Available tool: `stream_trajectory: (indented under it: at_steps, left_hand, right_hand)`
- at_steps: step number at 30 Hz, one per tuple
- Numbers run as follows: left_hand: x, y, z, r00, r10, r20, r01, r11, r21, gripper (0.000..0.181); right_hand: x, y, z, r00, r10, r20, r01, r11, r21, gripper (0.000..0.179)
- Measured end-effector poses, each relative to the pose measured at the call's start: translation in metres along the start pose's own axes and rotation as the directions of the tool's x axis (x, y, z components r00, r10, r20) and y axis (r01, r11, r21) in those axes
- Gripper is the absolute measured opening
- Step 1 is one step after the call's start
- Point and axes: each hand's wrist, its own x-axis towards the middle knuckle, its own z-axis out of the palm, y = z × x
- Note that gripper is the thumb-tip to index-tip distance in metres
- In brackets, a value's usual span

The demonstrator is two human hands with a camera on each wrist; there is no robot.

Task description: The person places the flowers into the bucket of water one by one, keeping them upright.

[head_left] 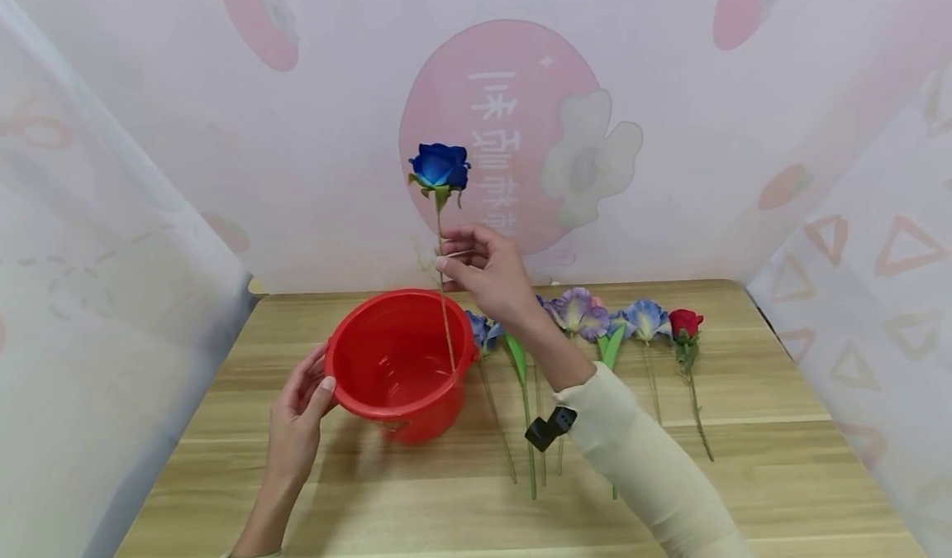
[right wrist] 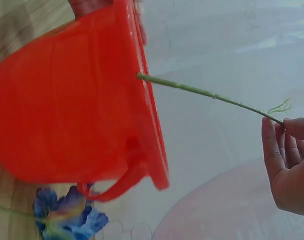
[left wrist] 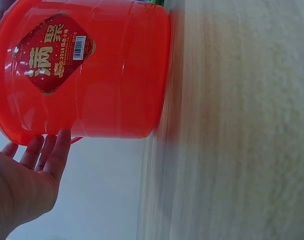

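My right hand [head_left: 487, 273] pinches the thin stem of a blue rose [head_left: 440, 168] between thumb and fingers. Its bloom is up, and the stem slants down across the mouth of a red plastic bucket [head_left: 402, 295]. From the right wrist view, the lower end of the stem [right wrist: 202, 91] overlaps the bucket's rim from outside. My left hand [head_left: 297, 417] rests against the bucket's left side, thumb near the rim. In the left wrist view its fingers [left wrist: 56, 155] lie fairly straight with their tips at the bucket wall.
Right of the bucket, several artificial flowers lie on the wooden table [head_left: 773, 475]: a purple one [head_left: 576, 314], a pale blue one [head_left: 647, 320] and a red rose [head_left: 686, 323]. My right forearm partly covers them. A printed backdrop [head_left: 357, 128] stands behind.
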Motion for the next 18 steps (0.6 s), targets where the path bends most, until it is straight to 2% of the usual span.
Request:
stream_trajectory:
  at_steps: [7,12,18]
  left_hand:
    - [0.001,0.001,0.001,1.0,-0.006,0.004,0.006,1.0,-0.011,0.05]
    - [0.001,0.0,0.001,1.0,-0.009,0.0,0.009,1.0,-0.01,0.05]
    - [0.001,0.0,0.001,1.0,0.005,0.006,-0.005,1.0,-0.024,0.049]
  right_hand:
    - [0.007,0.0,0.022,0.999,-0.002,0.035,0.002,1.0,-0.013,0.037]
    - [0.01,0.013,0.037,0.997,0.035,0.07,-0.032,0.999,-0.035,0.034]
    - [0.009,0.033,0.045,0.988,0.101,0.118,-0.092,0.993,-0.079,0.03]
